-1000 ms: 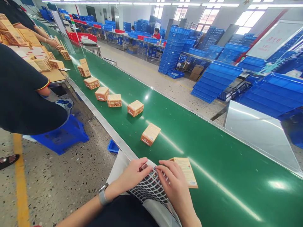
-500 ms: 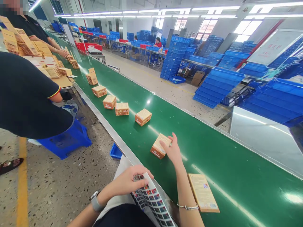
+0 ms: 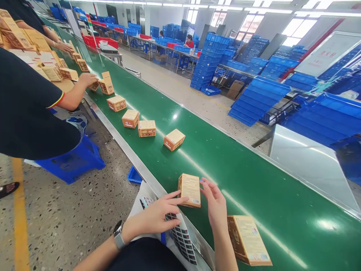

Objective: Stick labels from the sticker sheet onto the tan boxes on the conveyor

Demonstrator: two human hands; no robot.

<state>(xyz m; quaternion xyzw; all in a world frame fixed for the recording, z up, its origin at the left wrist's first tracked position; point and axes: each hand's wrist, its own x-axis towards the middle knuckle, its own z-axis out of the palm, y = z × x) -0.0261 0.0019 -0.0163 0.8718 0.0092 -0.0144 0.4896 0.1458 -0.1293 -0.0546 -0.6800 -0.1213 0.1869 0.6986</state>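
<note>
A small tan-and-brown carton [image 3: 189, 190] lies on the green conveyor belt in front of me. The fingertips of my left hand [image 3: 158, 215] touch its near left side. That same hand keeps hold of a curved sheet of small stickers [image 3: 184, 241], partly hidden under the fingers. My right hand [image 3: 216, 201] is just right of the carton, thumb and fingers pinched around a tiny shiny sticker [image 3: 201, 181]. Below my right forearm's right side sits another carton [image 3: 249, 241], a small shiny sticker on its upper face.
Several cartons stand along the belt [image 3: 214, 158], one nearby [image 3: 174, 139]. At left a co-worker in a dark shirt [image 3: 28, 109] sits on a blue stool [image 3: 70, 158], a hand reaching to a carton. Blue crates [image 3: 208, 60] are stacked beyond the belt.
The carton before me has turned and come nearer. My right hand has let go of it and now pinches a sticker; my left fingers have reached the carton. A co-worker's hand has come over the belt.
</note>
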